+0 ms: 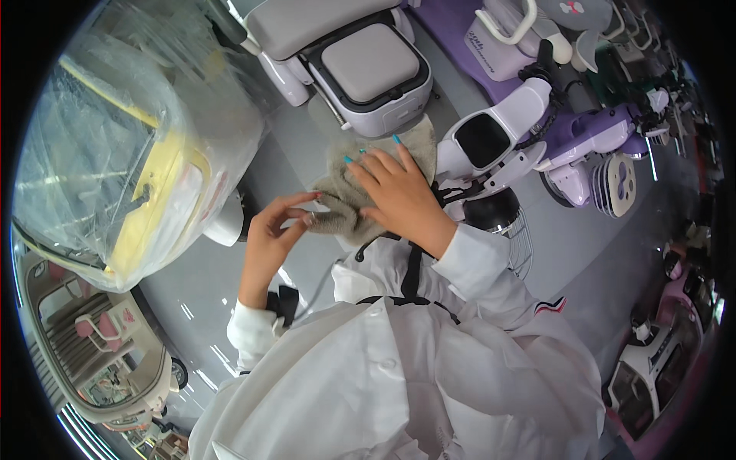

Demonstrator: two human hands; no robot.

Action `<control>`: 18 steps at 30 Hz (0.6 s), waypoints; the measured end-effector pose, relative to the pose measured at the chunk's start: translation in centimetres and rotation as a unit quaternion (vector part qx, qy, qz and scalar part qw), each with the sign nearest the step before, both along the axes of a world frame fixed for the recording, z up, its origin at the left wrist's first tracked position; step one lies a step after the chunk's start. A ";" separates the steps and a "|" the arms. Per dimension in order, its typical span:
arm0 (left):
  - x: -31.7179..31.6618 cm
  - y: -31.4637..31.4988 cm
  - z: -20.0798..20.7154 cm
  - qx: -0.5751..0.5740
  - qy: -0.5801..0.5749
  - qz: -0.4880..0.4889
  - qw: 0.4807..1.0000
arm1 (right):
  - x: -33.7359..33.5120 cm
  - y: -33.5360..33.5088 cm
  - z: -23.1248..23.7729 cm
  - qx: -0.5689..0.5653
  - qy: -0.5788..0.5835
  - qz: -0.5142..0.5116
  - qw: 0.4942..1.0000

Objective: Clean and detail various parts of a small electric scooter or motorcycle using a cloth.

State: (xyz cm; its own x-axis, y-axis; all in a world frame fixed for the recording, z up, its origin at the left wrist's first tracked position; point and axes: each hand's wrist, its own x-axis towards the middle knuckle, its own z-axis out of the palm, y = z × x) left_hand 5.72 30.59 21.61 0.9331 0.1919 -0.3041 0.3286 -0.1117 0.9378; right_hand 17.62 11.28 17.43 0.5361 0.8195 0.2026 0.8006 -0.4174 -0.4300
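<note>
At cloth's (337,188) edge — left fingers (294,202); floor (180,295) leftward.

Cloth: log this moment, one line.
left hand: at left edge of cloth | right hand: spread on cloth | white scooter: right of cloth

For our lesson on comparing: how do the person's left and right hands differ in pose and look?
The left hand is curled at the edge of the gray cloth; the right hand lies spread across it. Blue nails show on the right hand, none on the left hand. Both come from white sleeves.
</note>
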 end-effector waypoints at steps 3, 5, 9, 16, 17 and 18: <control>0.3 1.9 -1.7 0.014 0.046 -0.007 0.999 | 0.2 1.6 -0.5 -0.084 -0.011 0.005 0.996; 0.7 2.6 -1.4 0.076 0.019 -0.024 0.997 | 0.2 2.9 -1.3 -0.127 -0.028 -0.002 0.992; 2.7 2.1 -1.1 0.296 -0.122 -0.177 0.931 | -1.3 7.1 -4.3 -0.052 -0.068 -0.005 0.996; 6.0 -2.4 -3.1 0.342 -0.218 -0.267 0.874 | -1.2 3.1 -3.0 -0.058 -0.093 0.014 0.994; 6.4 -3.6 -3.2 0.360 -0.219 -0.257 0.870 | -0.7 2.0 -3.2 -0.052 -0.121 0.000 0.991; 6.8 -4.9 -3.2 0.377 -0.222 -0.246 0.865 | -0.2 1.2 -3.1 -0.048 -0.150 -0.014 0.987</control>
State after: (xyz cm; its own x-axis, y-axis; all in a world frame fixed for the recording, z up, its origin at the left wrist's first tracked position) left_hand 12.48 25.72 18.41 0.9513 -0.2730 0.1432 -0.3054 -0.7711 0.5587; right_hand 17.41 12.50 14.29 0.4869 0.8280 0.2780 0.8732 -0.4688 -0.1332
